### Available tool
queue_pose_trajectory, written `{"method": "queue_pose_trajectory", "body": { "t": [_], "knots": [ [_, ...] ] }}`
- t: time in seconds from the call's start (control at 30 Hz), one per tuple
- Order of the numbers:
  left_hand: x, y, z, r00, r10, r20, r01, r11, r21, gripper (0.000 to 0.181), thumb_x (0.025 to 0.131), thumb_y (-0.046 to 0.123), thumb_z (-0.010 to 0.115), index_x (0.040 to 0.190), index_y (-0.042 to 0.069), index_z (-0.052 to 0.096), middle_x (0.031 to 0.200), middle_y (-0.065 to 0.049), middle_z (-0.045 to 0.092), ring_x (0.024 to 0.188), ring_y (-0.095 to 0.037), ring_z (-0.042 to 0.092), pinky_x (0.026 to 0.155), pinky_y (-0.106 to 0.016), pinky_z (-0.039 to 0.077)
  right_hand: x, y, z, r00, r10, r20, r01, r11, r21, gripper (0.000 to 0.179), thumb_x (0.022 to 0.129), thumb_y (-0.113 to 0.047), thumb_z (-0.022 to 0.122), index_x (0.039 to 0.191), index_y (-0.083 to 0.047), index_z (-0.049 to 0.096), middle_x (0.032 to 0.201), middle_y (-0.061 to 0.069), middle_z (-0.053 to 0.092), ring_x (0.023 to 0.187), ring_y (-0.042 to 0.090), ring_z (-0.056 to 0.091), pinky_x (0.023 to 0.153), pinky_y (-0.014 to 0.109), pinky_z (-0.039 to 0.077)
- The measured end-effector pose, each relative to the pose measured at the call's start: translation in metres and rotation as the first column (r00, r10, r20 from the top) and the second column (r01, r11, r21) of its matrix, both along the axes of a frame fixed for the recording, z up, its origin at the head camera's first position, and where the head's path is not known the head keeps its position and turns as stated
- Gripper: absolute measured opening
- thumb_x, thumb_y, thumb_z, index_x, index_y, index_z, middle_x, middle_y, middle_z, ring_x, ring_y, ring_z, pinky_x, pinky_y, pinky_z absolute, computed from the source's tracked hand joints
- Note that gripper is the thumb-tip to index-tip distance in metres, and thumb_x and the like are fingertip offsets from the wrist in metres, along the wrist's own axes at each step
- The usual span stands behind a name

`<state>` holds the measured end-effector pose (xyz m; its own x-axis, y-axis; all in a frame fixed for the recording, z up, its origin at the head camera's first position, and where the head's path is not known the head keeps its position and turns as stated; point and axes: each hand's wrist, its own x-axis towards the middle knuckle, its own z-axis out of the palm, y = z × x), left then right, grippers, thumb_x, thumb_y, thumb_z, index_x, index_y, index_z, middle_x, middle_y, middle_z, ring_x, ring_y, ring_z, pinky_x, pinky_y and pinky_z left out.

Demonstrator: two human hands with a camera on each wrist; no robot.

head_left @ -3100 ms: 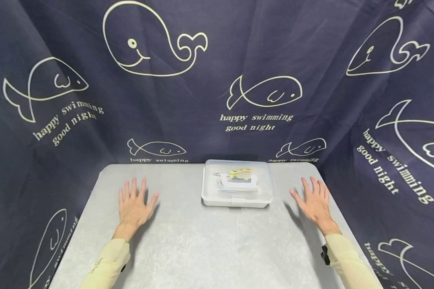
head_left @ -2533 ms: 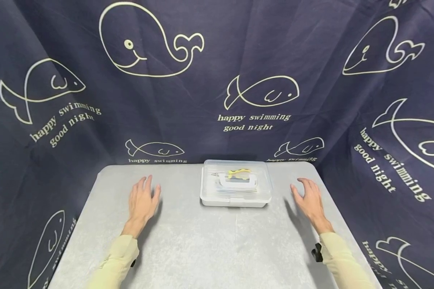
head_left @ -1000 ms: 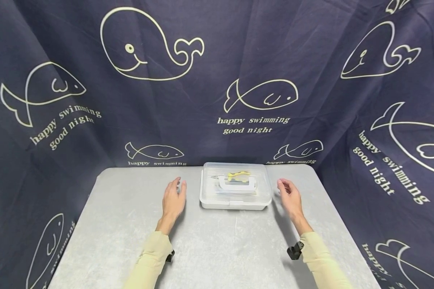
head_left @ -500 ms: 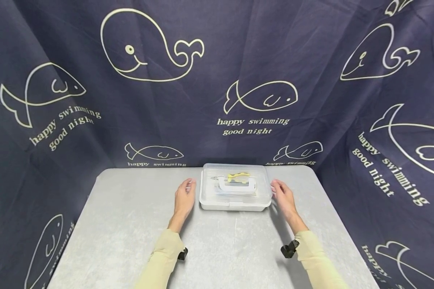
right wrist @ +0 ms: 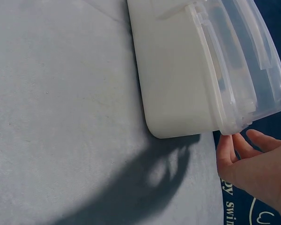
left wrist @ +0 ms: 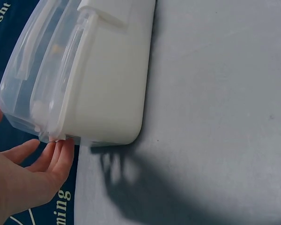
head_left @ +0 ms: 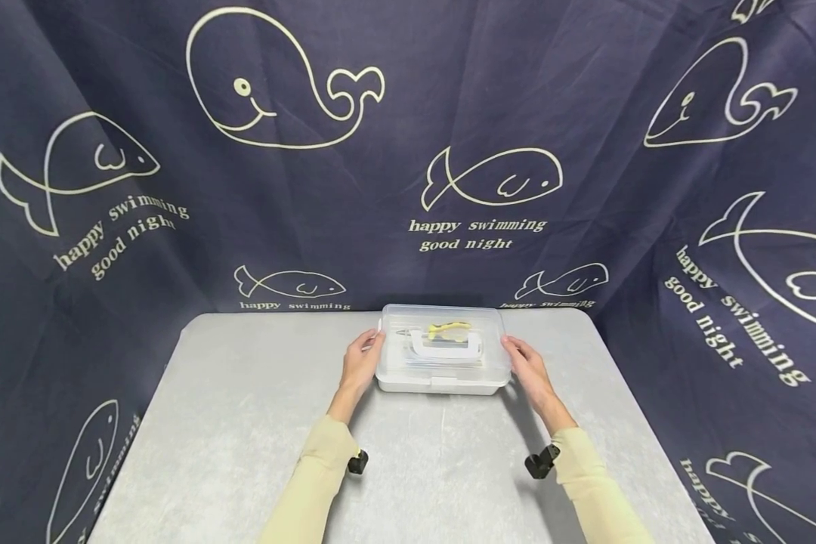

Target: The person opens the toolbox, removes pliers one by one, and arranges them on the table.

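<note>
A white plastic storage box point(head_left: 442, 385) with a clear lid point(head_left: 394, 359) and a white carrying handle point(head_left: 445, 353) stands at the back of the table. Through the lid show yellow-handled pliers point(head_left: 450, 329). My left hand point(head_left: 362, 364) holds the box's left side; in the left wrist view its fingertips point(left wrist: 61, 145) sit under the lid rim, the thumb up by the lid. On the opposite side my right hand point(head_left: 532, 372) holds the box likewise, its fingertips point(right wrist: 225, 143) under the rim in the right wrist view. The front latch of the lid is down.
The grey table point(head_left: 442, 476) ends just behind the box, where a dark blue curtain point(head_left: 353, 211) with whale and fish prints hangs at the back and both sides. Black wrist cameras point(head_left: 357, 462) hang under both cuffs.
Both hands have come inward from the table's two sides, fingers straight and spread at first, and now grip the box's left and right sides. The box has stayed in place.
</note>
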<state>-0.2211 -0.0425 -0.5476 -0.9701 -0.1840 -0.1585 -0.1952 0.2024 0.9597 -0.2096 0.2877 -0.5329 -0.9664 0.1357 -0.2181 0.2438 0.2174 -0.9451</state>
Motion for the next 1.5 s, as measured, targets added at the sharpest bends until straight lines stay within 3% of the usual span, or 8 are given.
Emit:
{"method": "queue_pose_trajectory", "body": {
  "t": [0.27,0.53,0.83,1.17,1.5],
  "knots": [
    [-0.006,-0.001,0.002,0.998,-0.045,0.04,0.043,0.998,0.044,0.064,0.102,0.048,0.055,0.151,0.006,0.05,0.145,-0.021,0.056,0.136,-0.04,0.05,0.116,-0.052,0.035,-0.004,0.0,0.004,0.999,0.01,0.037,-0.01,1.0,-0.016,0.066,0.106,-0.043,0.053,0.155,0.0,0.041,0.163,0.017,0.034,0.149,0.028,0.029,0.119,0.049,0.031],
    [-0.007,-0.005,0.001,0.994,-0.099,0.044,0.093,0.988,0.121,0.065,0.102,0.043,0.056,0.154,0.005,0.046,0.151,-0.021,0.05,0.143,-0.037,0.042,0.12,-0.049,0.03,-0.002,0.0,0.002,0.999,0.002,0.047,-0.001,1.0,-0.014,0.068,0.104,-0.047,0.057,0.153,-0.001,0.044,0.16,0.017,0.039,0.137,0.026,0.037,0.114,0.045,0.035],
    [-0.002,-0.008,-0.001,0.995,-0.093,0.037,0.087,0.987,0.134,0.063,0.104,0.039,0.057,0.151,-0.001,0.047,0.153,-0.022,0.047,0.145,-0.037,0.04,0.121,-0.048,0.028,0.001,-0.006,-0.005,0.998,-0.029,0.049,0.03,1.0,-0.01,0.07,0.102,-0.048,0.06,0.152,0.0,0.046,0.157,0.016,0.043,0.126,0.023,0.041,0.102,0.033,0.039],
    [0.005,-0.01,0.002,0.997,-0.058,0.05,0.051,0.989,0.135,0.061,0.103,0.037,0.059,0.149,-0.001,0.049,0.152,-0.022,0.049,0.143,-0.036,0.043,0.12,-0.047,0.032,0.004,-0.008,-0.004,0.999,-0.02,0.035,0.022,0.999,-0.045,0.068,0.102,-0.043,0.062,0.149,0.004,0.048,0.159,0.02,0.04,0.144,0.029,0.034,0.115,0.05,0.036],
    [0.015,-0.021,0.004,0.996,-0.051,0.068,0.042,0.991,0.128,0.061,0.103,0.038,0.059,0.149,-0.001,0.049,0.15,-0.023,0.051,0.141,-0.037,0.045,0.118,-0.048,0.034,0.01,-0.017,0.0,0.999,-0.004,0.036,0.006,0.999,-0.053,0.064,0.103,-0.041,0.061,0.149,0.003,0.049,0.157,0.019,0.043,0.14,0.025,0.037,0.113,0.046,0.037]
  ]
}}
